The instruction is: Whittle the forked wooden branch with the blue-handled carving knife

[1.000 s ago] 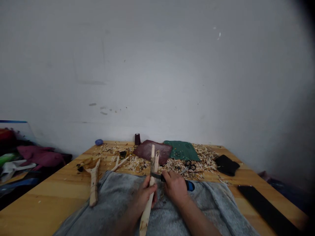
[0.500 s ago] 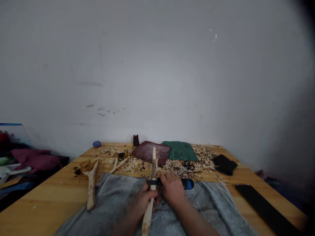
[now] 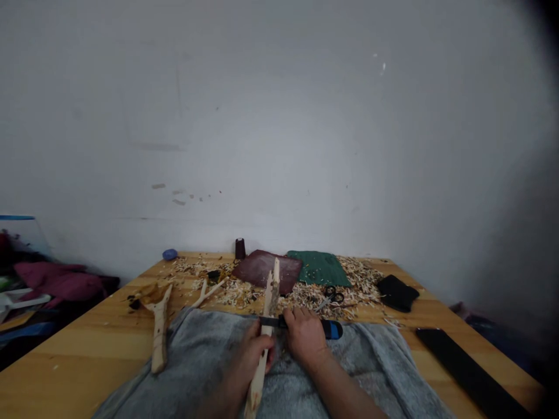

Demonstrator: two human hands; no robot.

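Observation:
My left hand (image 3: 257, 349) is closed around a forked wooden branch (image 3: 258, 381), mostly stripped of bark, whose two prongs point away from me. A patch of brown bark shows near the fork. My right hand (image 3: 305, 336) grips the black-and-blue handle of a knife (image 3: 334, 329). Its dark blade lies across the branch just beyond my left hand. Both hands are over a grey cloth (image 3: 205, 343) draped on the near edge of the table.
On the wooden table (image 3: 82, 349) lie a peeled forked stick (image 3: 159, 334), a thinner one (image 3: 205, 295), scissors (image 3: 331, 297) and scattered wood shavings (image 3: 362, 279). Maroon (image 3: 257, 269) and green sheets (image 3: 321, 267), a thread spool (image 3: 240, 249), a black cloth (image 3: 397, 293) and a long black object (image 3: 467, 366) surround them.
The branch has turned in my left hand, so its two prongs now show differently and its bark patch faces right. My right hand and the knife stay nearly in place.

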